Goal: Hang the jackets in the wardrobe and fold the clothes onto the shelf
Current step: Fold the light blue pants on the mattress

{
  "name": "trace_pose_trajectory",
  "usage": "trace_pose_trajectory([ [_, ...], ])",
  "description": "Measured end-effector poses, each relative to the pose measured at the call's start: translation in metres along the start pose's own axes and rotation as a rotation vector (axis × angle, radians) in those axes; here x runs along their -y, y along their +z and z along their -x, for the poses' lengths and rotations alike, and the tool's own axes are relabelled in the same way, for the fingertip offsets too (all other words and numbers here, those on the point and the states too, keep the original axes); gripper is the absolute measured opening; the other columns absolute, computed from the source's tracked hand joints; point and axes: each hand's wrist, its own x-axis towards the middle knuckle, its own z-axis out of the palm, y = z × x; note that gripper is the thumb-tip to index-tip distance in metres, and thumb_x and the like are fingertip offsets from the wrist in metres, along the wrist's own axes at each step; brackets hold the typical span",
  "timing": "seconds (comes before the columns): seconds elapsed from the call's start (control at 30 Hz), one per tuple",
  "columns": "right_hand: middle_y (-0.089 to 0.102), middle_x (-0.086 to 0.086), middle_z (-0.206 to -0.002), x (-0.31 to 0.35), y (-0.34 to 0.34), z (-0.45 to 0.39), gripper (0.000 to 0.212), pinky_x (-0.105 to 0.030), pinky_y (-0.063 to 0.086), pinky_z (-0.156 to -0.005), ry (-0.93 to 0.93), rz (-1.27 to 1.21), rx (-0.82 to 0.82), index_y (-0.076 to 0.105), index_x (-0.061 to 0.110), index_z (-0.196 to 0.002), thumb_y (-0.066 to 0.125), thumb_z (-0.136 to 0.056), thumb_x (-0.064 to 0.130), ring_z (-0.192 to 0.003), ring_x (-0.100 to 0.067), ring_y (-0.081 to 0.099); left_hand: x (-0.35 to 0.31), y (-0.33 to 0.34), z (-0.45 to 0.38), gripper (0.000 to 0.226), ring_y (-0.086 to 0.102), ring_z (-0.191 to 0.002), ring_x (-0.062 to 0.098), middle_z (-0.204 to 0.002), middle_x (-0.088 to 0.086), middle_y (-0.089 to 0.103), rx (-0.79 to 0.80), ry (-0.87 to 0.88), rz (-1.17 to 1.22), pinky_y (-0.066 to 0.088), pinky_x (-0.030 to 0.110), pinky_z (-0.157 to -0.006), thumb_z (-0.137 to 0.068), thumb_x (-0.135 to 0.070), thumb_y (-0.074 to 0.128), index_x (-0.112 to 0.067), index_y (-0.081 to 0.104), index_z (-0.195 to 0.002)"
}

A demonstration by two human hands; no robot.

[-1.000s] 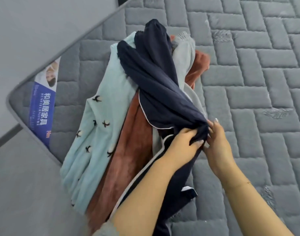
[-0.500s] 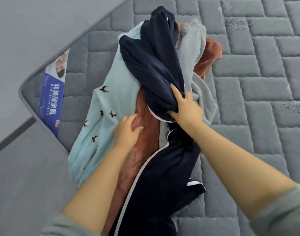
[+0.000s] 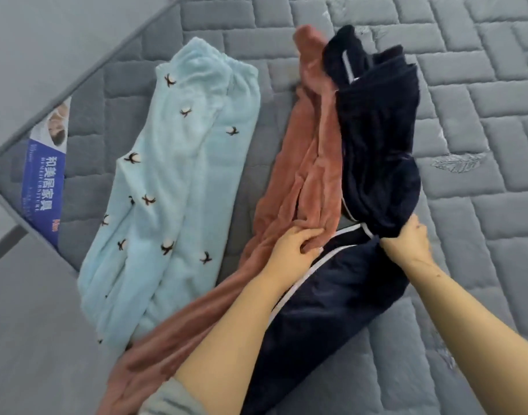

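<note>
Now the light blue garment [image 3: 173, 181] lies apart, left of the left hand [image 3: 295, 247], which grips the rust garment [image 3: 304, 175]; the right hand [image 3: 406, 238] grips the navy garment [image 3: 376, 139]. Sorting goes on, I think.

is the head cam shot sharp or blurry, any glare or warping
Head view: soft, even light, no glare; slightly blurred overall, so the pale blue garment looks smeared; wide-angle warping bends the mattress edge; both hands, left and right, look soft.
</note>
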Motion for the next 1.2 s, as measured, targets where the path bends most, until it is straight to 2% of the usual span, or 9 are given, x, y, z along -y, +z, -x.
trace_pose_trajectory([
  [0.1,0.019,-0.02,-0.16,-0.004,0.009,0.039,0.085,-0.047,0.024,-0.116,-0.185,-0.005,-0.04,0.02,0.007,-0.155,0.067,-0.085,0.012,-0.145,-0.037,0.022,0.0,-0.024,0.008,0.029,0.061,-0.107,0.008,-0.125,-0.002,0.064,-0.092,0.013,0.099,0.045,0.015,-0.096,-0.093,-0.008,0.064,-0.014,0.068,-0.121],
  [0.2,0.015,-0.012,-0.163,0.018,0.027,0.083,0.079,-0.038,0.015,-0.121,-0.439,-0.124,-0.1,0.028,0.012,-0.154,0.068,-0.087,0.008,-0.149,-0.029,0.015,0.019,-0.079,0.011,0.026,0.061,-0.111,0.02,-0.114,0.002,0.067,-0.565,0.014,-0.037,0.045,0.027,-0.096,-0.087,-0.003,0.067,-0.018,0.069,-0.108],
  [0.3,0.023,-0.004,-0.161,0.055,0.051,0.115,0.063,-0.028,0.015,-0.12,-0.666,-0.151,0.007,0.04,0.017,-0.15,0.064,-0.092,0.011,-0.149,-0.018,0.018,0.054,-0.146,-0.004,0.062,0.039,-0.134,0.035,-0.144,0.015,0.044,-0.867,-0.308,-0.409,0.034,0.046,-0.104,-0.081,-0.025,0.076,-0.013,0.052,-0.137],
  [0.43,0.02,-0.002,-0.162,0.09,0.079,0.14,0.053,-0.024,0.013,-0.121,-0.69,-0.227,0.119,0.047,0.016,-0.145,0.061,-0.094,0.013,-0.15,-0.012,0.015,0.094,-0.188,-0.023,0.098,0.021,-0.144,0.034,-0.16,0.011,0.018,-0.62,-0.456,-0.59,0.023,0.056,-0.11,-0.081,-0.052,0.072,-0.026,0.014,-0.157],
  [0.53,0.023,-0.003,-0.162,0.101,0.089,0.149,0.049,-0.033,0.017,-0.122,-0.655,-0.228,0.054,0.051,0.012,-0.142,0.062,-0.094,0.014,-0.15,-0.016,0.018,0.11,-0.209,-0.024,0.068,0.044,-0.124,0.037,-0.14,0.015,0.043,-0.615,-0.303,-0.615,0.037,0.043,-0.099,-0.09,-0.038,0.068,-0.019,0.04,-0.149],
  [0.63,0.026,-0.001,-0.16,0.103,0.084,0.154,0.042,-0.042,0.023,-0.12,-0.634,-0.206,0.077,0.057,0.011,-0.136,0.062,-0.094,0.012,-0.149,-0.016,0.021,0.093,-0.232,-0.007,0.036,0.062,-0.11,0.03,-0.119,0.014,0.065,-0.608,-0.152,-0.046,0.046,0.031,-0.093,-0.092,-0.011,0.065,-0.006,0.062,-0.128],
  [0.87,0.066,0.013,-0.127,0.136,0.056,0.211,0.028,-0.029,0.043,-0.108,-0.299,-0.826,0.499,0.069,0.025,-0.12,0.061,-0.094,0.035,-0.119,0.005,0.057,-0.003,-0.234,0.14,0.025,0.073,-0.096,0.026,-0.11,0.009,0.074,-0.253,-0.077,0.705,0.059,0.03,-0.071,-0.084,-0.029,0.07,-0.026,0.075,-0.108],
  [1.03,0.072,-0.005,-0.116,0.161,0.042,0.275,0.06,-0.039,0.059,-0.077,0.081,-1.157,1.004,0.064,0.018,-0.121,0.056,-0.085,0.065,-0.096,-0.023,0.072,-0.047,-0.212,0.255,0.03,0.071,-0.1,0.027,-0.109,0.011,0.074,-0.146,-0.108,0.611,0.057,0.029,-0.077,-0.085,-0.041,0.066,-0.024,0.076,-0.107],
  [1.2,0.069,-0.012,-0.112,0.146,0.027,0.359,0.042,-0.045,0.05,-0.096,-0.023,-0.87,1.052,0.064,0.011,-0.118,0.055,-0.096,0.046,-0.099,-0.029,0.065,-0.078,-0.184,0.37,0.058,0.069,-0.105,0.03,-0.108,0.012,0.074,-0.153,-0.138,0.44,0.056,0.042,-0.09,-0.085,-0.069,0.053,-0.019,0.074,-0.106],
])
